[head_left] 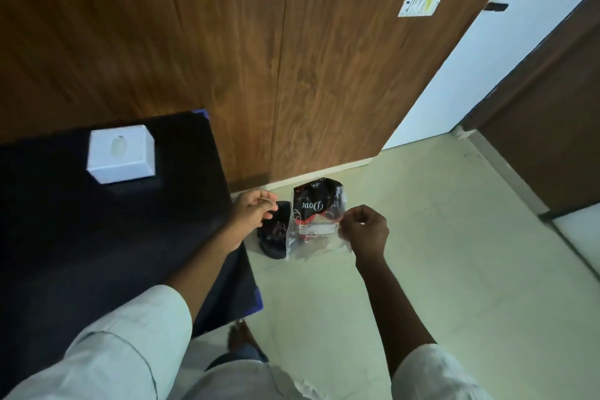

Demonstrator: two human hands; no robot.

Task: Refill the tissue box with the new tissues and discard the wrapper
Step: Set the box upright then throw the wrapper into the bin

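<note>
Wrapper (313, 221) in clear plastic with dark and red print hangs pinched in the right hand (363, 232), held over the pale tiled floor (438, 269) just off the corner of the black desk (81, 237). That hand is closed on the wrapper's right edge, thumb against fingers. The left hand (251, 213) is loosely curled beside the wrapper's left side, above a small dark bin (274, 237) on the floor; whether its fingertips touch the plastic I cannot tell. The white tissue box (120, 153) sits upright on the desk, well apart from both hands, its oval slot facing up; no tissue shows through the slot, so whether it is filled cannot be read from here.

Judging by this, the refill looks done and the discard remains. The risks are small but real. The film is light and limp, so if let go high it could drift and land on the floor beside the bin instead of in it. The bin's mouth looks narrow and partly full, so an uncrumpled wrapper may catch on the rim and spring out. Crushing it first and releasing it low over the opening would avoid both.
</note>
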